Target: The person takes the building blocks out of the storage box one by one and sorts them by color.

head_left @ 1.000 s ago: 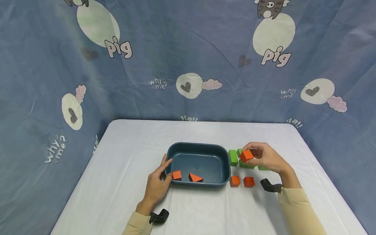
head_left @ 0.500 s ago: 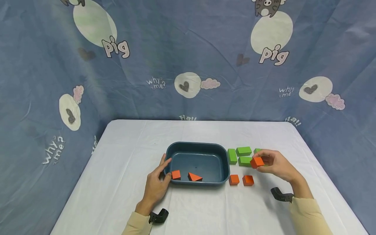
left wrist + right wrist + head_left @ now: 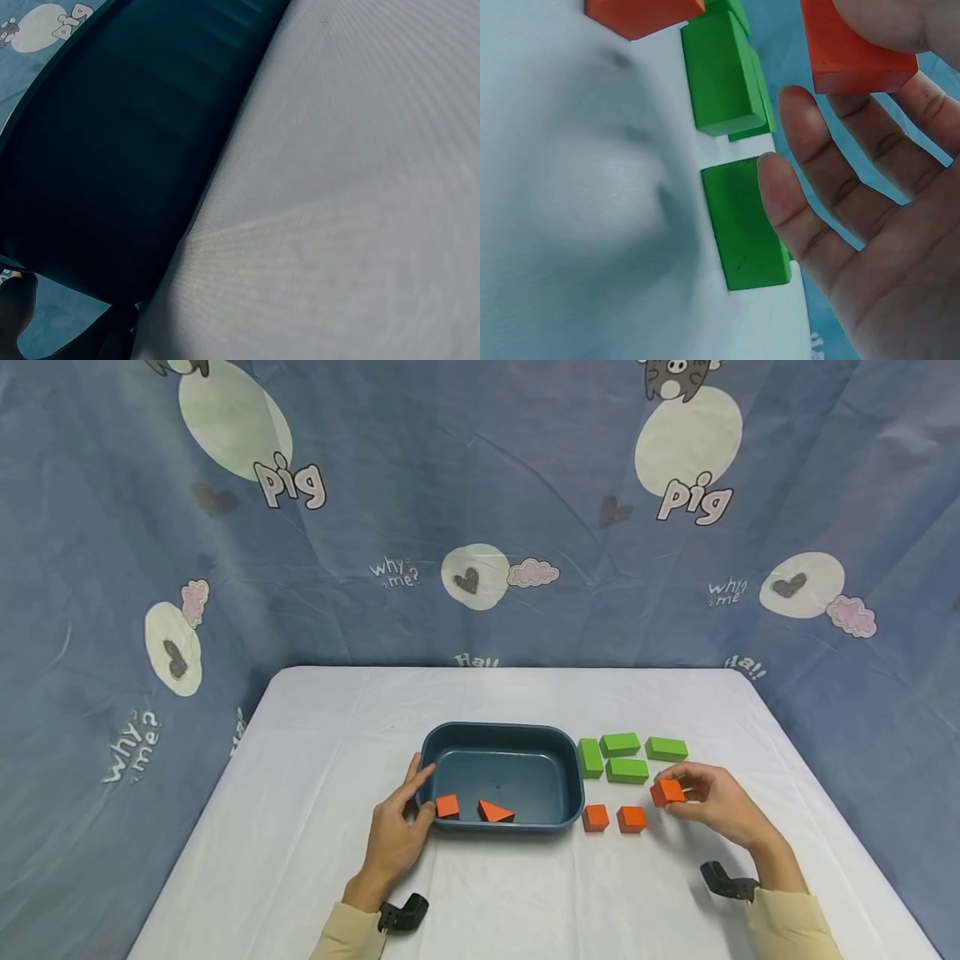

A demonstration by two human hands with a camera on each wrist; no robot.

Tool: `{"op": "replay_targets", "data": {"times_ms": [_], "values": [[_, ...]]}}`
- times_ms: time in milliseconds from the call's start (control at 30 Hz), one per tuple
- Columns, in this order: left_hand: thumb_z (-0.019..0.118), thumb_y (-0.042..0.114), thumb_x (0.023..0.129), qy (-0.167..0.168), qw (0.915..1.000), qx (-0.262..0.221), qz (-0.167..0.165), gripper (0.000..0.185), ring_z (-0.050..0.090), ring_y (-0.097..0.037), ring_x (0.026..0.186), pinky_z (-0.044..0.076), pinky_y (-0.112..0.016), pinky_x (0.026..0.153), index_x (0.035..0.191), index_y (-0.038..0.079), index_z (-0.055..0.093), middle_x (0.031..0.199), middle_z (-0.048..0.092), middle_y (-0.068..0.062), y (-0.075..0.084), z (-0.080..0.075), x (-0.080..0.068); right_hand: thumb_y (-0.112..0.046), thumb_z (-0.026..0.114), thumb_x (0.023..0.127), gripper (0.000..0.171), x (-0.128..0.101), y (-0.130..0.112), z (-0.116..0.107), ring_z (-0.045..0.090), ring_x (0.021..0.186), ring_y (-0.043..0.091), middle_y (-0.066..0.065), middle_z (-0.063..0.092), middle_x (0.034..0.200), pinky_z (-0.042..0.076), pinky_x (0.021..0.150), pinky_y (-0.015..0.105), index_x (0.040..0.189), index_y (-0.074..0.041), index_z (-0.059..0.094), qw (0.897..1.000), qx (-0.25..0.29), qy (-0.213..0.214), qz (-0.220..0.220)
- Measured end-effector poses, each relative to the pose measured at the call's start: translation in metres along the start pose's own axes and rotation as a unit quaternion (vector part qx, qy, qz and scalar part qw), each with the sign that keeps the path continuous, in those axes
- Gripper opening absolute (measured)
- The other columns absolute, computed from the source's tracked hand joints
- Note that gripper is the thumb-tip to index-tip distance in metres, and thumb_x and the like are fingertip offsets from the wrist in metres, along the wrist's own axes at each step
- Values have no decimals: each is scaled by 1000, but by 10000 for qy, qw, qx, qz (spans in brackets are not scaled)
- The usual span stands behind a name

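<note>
Holding two orange blocks [image 3: 447, 807], blue tub [image 3: 504, 732]

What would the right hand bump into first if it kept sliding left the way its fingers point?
Probably the nearer loose orange block, just left of the right hand and its held orange block; depth is uncertain.

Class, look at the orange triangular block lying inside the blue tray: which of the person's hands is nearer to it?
Left. The left hand rests on the blue tray at its left rim, close to the triangular block. The right hand is beyond the tray's right side, pinching an orange block.
</note>
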State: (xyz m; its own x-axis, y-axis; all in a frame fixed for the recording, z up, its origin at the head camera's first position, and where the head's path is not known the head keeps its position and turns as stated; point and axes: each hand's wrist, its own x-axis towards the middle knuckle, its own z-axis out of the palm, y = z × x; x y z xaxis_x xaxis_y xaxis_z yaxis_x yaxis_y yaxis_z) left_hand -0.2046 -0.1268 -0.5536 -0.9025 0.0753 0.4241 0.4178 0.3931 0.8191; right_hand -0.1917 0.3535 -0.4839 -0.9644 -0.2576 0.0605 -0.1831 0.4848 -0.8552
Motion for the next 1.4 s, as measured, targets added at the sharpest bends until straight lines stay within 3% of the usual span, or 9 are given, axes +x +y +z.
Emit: {"op": "replay_targets", "data": {"times_ms": [233, 433, 933, 1400], "values": [[64, -3, 86, 8, 10000, -7, -1, 58, 45, -26, 140, 29, -13, 112, 143, 12, 61, 156, 43, -10, 0, 0, 0, 5, 82, 77, 40, -8, 8, 1, 68, 88, 16, 17, 71, 106, 57, 75, 26, 114, 6, 69, 9999, 0, 60, 129], [64, -3, 86, 29, 10000, 1, 27, 58, 45, -27, 140, 29, -13, 111, 142, 10, 61, 156, 43, -11, 0, 0, 0, 4, 82, 76, 41, -14, 18, 9, 67, 87, 17, 14, 71, 105, 57, 78, 25, 115, 4, 70, 9989, 71, -57, 469], [63, -3, 87, -38, 9999, -95, -11, 57, 43, -26, 141, 30, -14, 111, 143, 9, 60, 157, 42, -12, 1, -1, 1, -1, 85, 73, 41, -15, 23, 24, 59, 81, 16, 6, 68, 98, 50, 70, 25, 112, 0, 71, 9951, -460, 40, 873], [64, -3, 86, -15, 9999, -111, 38, 57, 44, -26, 140, 30, -14, 111, 142, 9, 61, 156, 43, -11, 0, 0, -1, -4, 84, 77, 39, -19, 32, 23, 60, 80, 17, 7, 68, 96, 51, 69, 25, 113, 2, 69, 9944, -525, 170, 904]]}}
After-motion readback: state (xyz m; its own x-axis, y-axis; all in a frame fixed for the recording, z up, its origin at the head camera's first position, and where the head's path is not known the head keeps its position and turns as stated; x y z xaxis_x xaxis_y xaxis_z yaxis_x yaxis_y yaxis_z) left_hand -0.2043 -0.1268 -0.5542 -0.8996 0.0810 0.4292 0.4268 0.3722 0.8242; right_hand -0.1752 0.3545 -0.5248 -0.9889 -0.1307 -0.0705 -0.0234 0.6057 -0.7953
